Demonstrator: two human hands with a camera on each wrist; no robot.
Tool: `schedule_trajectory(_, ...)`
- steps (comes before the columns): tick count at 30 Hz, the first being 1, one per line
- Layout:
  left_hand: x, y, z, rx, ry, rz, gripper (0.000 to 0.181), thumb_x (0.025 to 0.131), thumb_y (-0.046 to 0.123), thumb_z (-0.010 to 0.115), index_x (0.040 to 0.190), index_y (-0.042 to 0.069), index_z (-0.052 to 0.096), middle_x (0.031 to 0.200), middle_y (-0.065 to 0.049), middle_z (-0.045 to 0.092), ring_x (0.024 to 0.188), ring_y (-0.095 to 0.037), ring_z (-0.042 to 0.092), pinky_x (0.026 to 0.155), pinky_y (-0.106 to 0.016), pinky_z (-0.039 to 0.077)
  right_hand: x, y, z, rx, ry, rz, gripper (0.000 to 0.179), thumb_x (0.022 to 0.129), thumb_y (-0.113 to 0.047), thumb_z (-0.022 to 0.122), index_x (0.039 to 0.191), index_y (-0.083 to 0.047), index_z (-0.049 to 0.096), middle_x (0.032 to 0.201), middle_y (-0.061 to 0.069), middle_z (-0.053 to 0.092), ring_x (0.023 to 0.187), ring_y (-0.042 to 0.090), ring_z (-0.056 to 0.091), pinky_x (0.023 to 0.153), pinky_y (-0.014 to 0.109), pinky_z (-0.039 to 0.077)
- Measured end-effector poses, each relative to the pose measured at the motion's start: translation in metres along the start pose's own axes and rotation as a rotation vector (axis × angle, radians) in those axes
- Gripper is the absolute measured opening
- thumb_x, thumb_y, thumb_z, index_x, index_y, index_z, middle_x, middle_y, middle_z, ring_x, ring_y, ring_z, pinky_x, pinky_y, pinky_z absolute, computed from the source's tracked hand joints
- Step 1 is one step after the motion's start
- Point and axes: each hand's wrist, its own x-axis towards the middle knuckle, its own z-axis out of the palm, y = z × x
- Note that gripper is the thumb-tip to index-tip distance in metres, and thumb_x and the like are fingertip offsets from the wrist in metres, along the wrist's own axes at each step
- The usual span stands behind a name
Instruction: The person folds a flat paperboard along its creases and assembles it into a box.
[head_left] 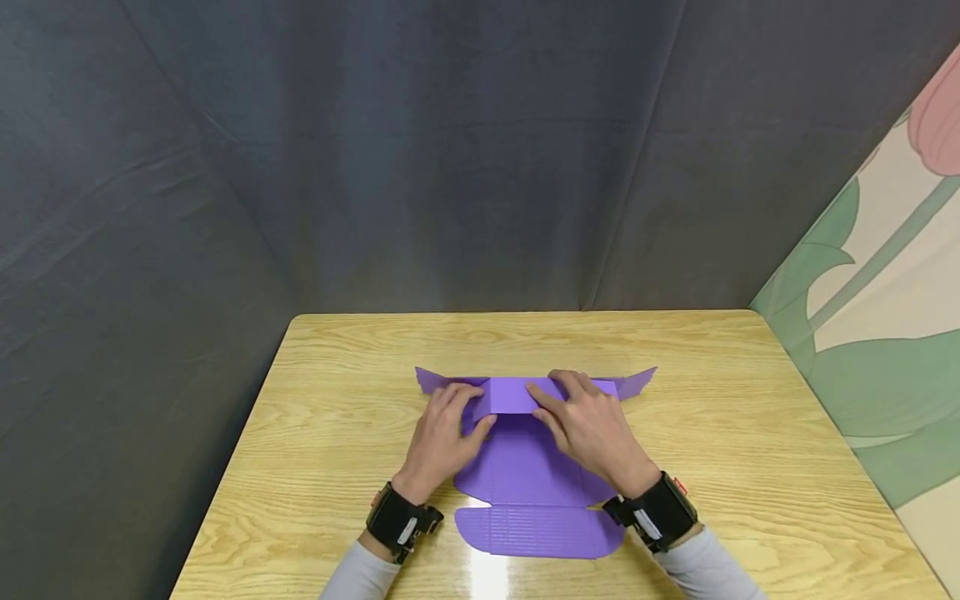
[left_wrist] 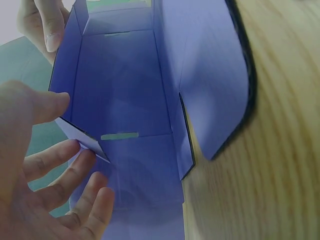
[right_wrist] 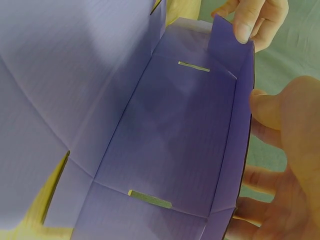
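Note:
A purple cardboard box blank (head_left: 532,467), partly folded, lies on the table between both hands. Its far panel (head_left: 513,396) stands raised, with side flaps (head_left: 637,382) spreading outward at the back. My left hand (head_left: 442,435) pinches the left end of this raised part, its thumb and fingers around a small corner flap (left_wrist: 82,136). Toward the panel's right half, my right hand (head_left: 597,432) grips the wall (right_wrist: 239,145), thumb on one side and fingers partly hidden behind it. Narrow slots show in the panel in both wrist views.
The wooden table (head_left: 337,467) extends around the cardboard. A rounded front flap (head_left: 536,532) lies flat near the person. Dark grey curtain (head_left: 450,167) rises behind and left of the table; a floral cloth (head_left: 885,375) hangs at the right.

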Motion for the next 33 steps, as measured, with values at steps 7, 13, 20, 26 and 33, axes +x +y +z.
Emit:
schedule_trajectory(7,0.000,0.003,0.005,-0.062,0.007,0.004,0.040,0.095,0.027,0.082,0.127,0.005,0.071,0.124,-0.010,0.074,0.113,-0.028,0.071,0.099,-0.045,0.059,-0.001,0.000,0.000,-0.003,-0.016,0.006,0.038,0.100,-0.034,0.071,0.134,-0.019,0.077,0.127,0.023,0.069,0.108,0.047,0.071,0.073,0.056,0.065)
schedule_trajectory(13,0.001,0.005,0.009,-0.153,0.003,-0.024,0.040,0.094,0.020,0.082,0.127,0.002,0.069,0.115,-0.015,0.076,0.104,-0.028,0.073,0.090,-0.041,0.061,-0.001,-0.002,0.000,-0.002,-0.024,0.018,0.038,0.100,-0.035,0.071,0.135,-0.019,0.077,0.129,0.022,0.070,0.111,0.046,0.071,0.069,0.055,0.065)
schedule_trajectory(20,0.003,0.005,0.012,-0.234,0.018,-0.047,0.038,0.091,0.015,0.083,0.124,0.003,0.070,0.106,-0.016,0.077,0.095,-0.030,0.074,0.081,-0.043,0.063,0.000,-0.001,0.000,0.000,-0.020,0.022,0.038,0.100,-0.035,0.073,0.133,-0.020,0.077,0.129,0.021,0.070,0.111,0.045,0.071,0.064,0.052,0.064)
schedule_trajectory(26,0.003,0.005,0.013,-0.288,0.016,-0.059,0.037,0.090,0.011,0.084,0.123,0.003,0.071,0.102,-0.013,0.078,0.093,-0.027,0.076,0.080,-0.042,0.065,0.000,-0.002,-0.001,-0.002,-0.019,0.018,0.037,0.099,-0.035,0.074,0.132,-0.019,0.078,0.129,0.020,0.070,0.113,0.042,0.070,0.070,0.052,0.065)
schedule_trajectory(33,0.001,0.002,0.017,-0.378,0.022,-0.073,0.035,0.087,0.006,0.085,0.120,0.003,0.072,0.103,-0.010,0.080,0.090,-0.022,0.078,0.079,-0.038,0.066,-0.001,-0.003,-0.002,-0.003,-0.031,0.023,0.037,0.099,-0.035,0.074,0.132,-0.020,0.078,0.129,0.018,0.070,0.114,0.040,0.070,0.072,0.050,0.065)
